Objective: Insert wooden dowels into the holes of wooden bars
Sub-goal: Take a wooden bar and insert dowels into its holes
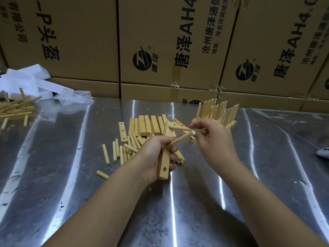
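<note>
The left grip point(154, 155) held a pale square-section wooden bar point(164, 164) tilted above the shiny metal table point(71, 175), one round wooden dowel point(183, 138) already standing out of its side. The right grip point(213, 139) pinched a second round wooden dowel point(179, 128), its tip at the bar's upper end. Loose short dowels point(115, 153) and a row of plain wooden bars point(147, 125) lay just beyond.

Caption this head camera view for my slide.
Left hand grips a pale wooden bar with one round wooden dowel seated; right hand pinches a second dowel at its top.
</note>
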